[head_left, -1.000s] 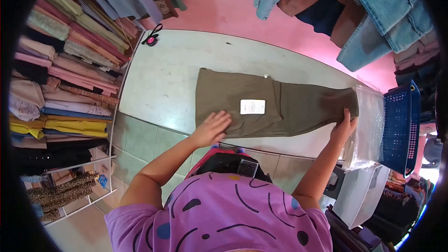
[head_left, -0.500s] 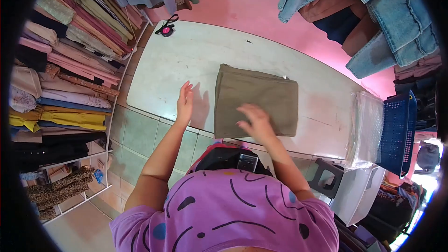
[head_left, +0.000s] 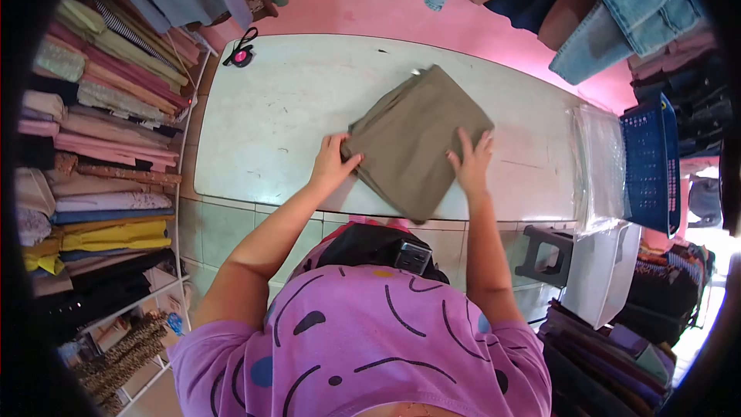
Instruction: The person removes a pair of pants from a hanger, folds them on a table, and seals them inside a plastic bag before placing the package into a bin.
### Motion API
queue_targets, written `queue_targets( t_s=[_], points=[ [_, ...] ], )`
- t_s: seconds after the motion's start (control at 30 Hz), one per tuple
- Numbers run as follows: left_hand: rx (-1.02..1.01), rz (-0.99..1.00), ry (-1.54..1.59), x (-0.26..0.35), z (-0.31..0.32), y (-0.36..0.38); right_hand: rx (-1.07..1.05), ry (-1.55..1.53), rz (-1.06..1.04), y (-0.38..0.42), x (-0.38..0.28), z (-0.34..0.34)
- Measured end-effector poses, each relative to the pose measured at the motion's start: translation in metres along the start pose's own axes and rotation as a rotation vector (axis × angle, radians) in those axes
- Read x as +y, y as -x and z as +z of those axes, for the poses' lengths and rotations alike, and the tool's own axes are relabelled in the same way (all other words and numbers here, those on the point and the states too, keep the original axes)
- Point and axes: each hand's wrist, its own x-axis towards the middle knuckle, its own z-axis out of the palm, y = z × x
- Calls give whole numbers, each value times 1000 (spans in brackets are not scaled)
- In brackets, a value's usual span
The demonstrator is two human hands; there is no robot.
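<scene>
A folded olive-brown garment (head_left: 421, 135) lies on the white table, turned so that one corner points toward me. Its exact kind is hidden by the folding. My left hand (head_left: 332, 166) grips its left corner, thumb on top and fingers around the edge. On the right side, my right hand (head_left: 473, 158) rests with fingers apart on the cloth near its right corner. A small white tag (head_left: 417, 72) shows at the far corner.
A black tape measure with a pink centre (head_left: 241, 55) lies at the far left of the white table (head_left: 270, 123). Clear plastic bags (head_left: 596, 170) and a blue basket (head_left: 651, 166) stand at the right. Folded clothes fill a rack (head_left: 116, 177) on the left; denim (head_left: 617, 23) hangs ahead.
The garment has been rotated from lying square to lying diagonally. My left hand has come from the bare table to grip its corner, and my right hand has shifted to its right side.
</scene>
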Motion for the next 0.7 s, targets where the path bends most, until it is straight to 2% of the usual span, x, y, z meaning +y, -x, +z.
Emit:
queue_targets(
  t_s=[0.07, 0.13, 0.27, 0.33, 0.37, 0.43, 0.47, 0.53, 0.63, 0.67, 0.7],
  points=[
    [-86, 46, 68, -9, -4, 23, 79, 25, 97, -9, -4, -20],
    [-31, 40, 312, -12, -8, 37, 246, -71, 129, -8, -16, -38],
    [-98, 4, 238, -24, -7, 38, 166, -71, 177, 47, -63, -47],
    [-152, 96, 302, -17, -5, 33, 62, -42, -2, 69, -79, -36],
    [-156, 93, 301, -12, -5, 31, 59, -43, 2, 70, -86, -31],
    [-151, 59, 302, -4, -5, 27, -41, -170, -197, 72, -99, -22],
    [-155, 58, 302, -8, -3, 25, -42, -170, -192, 69, -105, -17],
    [-101, 178, 251, -13, 2, 21, -97, -316, -324, 58, -113, -7],
    [-33, 288, 120, -10, 3, 17, -145, -215, -332, 54, -115, 12],
    [-34, 287, 121, -7, 4, 18, -146, -214, -331, 55, -115, 17],
    [14, 187, 65, -2, 5, 20, -130, -194, -320, 55, -116, 17]
  ],
)
